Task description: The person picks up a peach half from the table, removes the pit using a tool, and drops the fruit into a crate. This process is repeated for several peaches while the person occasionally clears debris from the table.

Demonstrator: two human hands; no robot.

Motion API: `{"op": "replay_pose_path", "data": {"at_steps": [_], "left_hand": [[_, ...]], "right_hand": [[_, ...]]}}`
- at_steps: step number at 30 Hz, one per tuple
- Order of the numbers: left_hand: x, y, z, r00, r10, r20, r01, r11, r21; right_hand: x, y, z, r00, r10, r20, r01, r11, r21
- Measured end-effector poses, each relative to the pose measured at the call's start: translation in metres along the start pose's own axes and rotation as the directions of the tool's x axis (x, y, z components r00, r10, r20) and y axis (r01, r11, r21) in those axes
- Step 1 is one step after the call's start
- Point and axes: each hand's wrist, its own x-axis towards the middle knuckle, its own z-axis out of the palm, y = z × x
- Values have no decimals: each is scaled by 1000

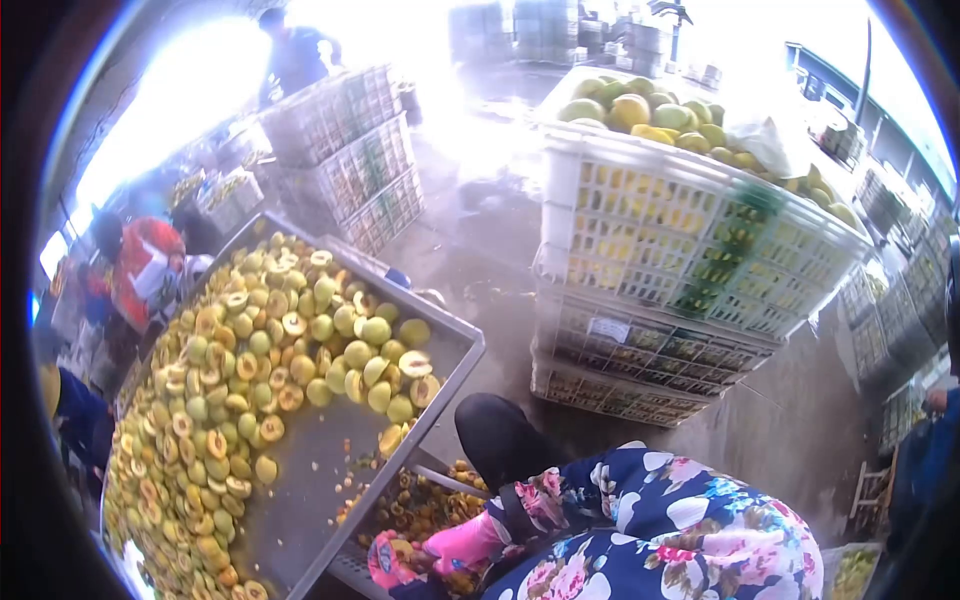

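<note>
At the lower edge of the tray, my left hand (pixel 390 562), in a pink and red glove, is closed around what looks like a piece of fruit. Just right of it, my right hand (pixel 465 540) wears a pink glove; its fingers are too unclear to read. Both are over a container of cut fruit pieces (pixel 420 505) beside my lap. A large metal tray (pixel 468 345) on the left holds many yellow-green fruits (pixel 250 340), many of them halved with brown centres.
Stacked white crates (pixel 690 240) stand ahead on the right, the top one full of whole fruits (pixel 675 115). More crates (pixel 350 150) stand behind the tray. A person in red and white (pixel 150 265) is at the left, and another person (pixel 295 55) stands at the back.
</note>
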Motion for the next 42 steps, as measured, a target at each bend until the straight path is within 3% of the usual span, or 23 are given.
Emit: {"op": "replay_pose_path", "data": {"at_steps": [6,11,12,13,16,17,18,19,20,22,23,24,26,27,28,30,31,34,35,37,39,40,42], "left_hand": [[-3,-9,-19,985,-150,85,165,964,-211],[-6,-6,-42,980,-192,41,172,739,-651],[-5,2,-40,982,-191,-2,126,656,-744],[-5,11,-45,961,-225,-161,39,687,-726],[-22,34,-112,858,-204,-472,-149,779,-608],[-32,38,-146,860,-153,-486,-161,824,-543],[-43,39,-186,868,-100,-487,-168,864,-476],[-50,26,-239,827,-55,-559,-40,987,-155],[-55,4,-294,793,5,-609,131,975,179],[-64,8,-319,781,135,-610,436,580,687],[-54,5,-329,797,394,-458,249,478,842],[-35,8,-335,817,460,-348,143,422,895],[13,21,-337,881,427,-203,8,415,910],[51,34,-322,976,93,-199,3,899,439],[90,47,-307,953,-251,-172,217,956,-198],[156,59,-277,986,-169,1,167,975,145],[188,58,-239,985,-115,-125,159,883,443],[291,23,-199,967,201,-159,-8,644,765],[331,0,-202,946,322,-40,-167,589,791],[324,40,-132,966,236,-111,-11,460,888],[354,22,-130,959,278,-60,-81,470,879],[348,23,-120,961,271,64,-97,109,989],[343,24,-105,976,213,47,-51,14,999]], "right_hand": [[-8,0,-6,914,-239,327,62,881,470],[1,12,12,629,-402,665,-277,684,675],[-29,-18,16,767,-352,537,-79,778,623],[-28,-17,12,756,-395,522,61,836,545],[-11,-18,1,914,37,404,-155,952,265],[25,29,-6,969,-161,189,228,875,-428],[27,40,-6,979,-74,189,184,715,-675],[25,49,-7,988,0,155,135,486,-864],[20,44,-6,991,1,137,114,556,-824],[8,23,-6,995,14,95,59,684,-727],[11,26,-7,998,13,67,40,688,-725],[14,30,-9,999,10,36,19,692,-722],[11,25,-10,997,73,-14,-65,761,-645],[2,11,-9,990,136,-27,-128,814,-566],[-3,2,-11,979,201,-38,-194,855,-481],[-2,7,-16,982,186,-20,-176,881,-438],[-1,9,-20,987,159,10,-134,863,-487],[-2,8,-34,991,129,28,-102,884,-457],[-1,6,-37,991,131,18,-109,885,-454],[4,11,-41,989,149,-2,-136,893,-429],[16,38,-42,999,47,8,-36,861,-507],[22,52,-44,1000,-2,18,11,841,-541],[16,26,-46,994,107,20,-84,873,-481]]}}
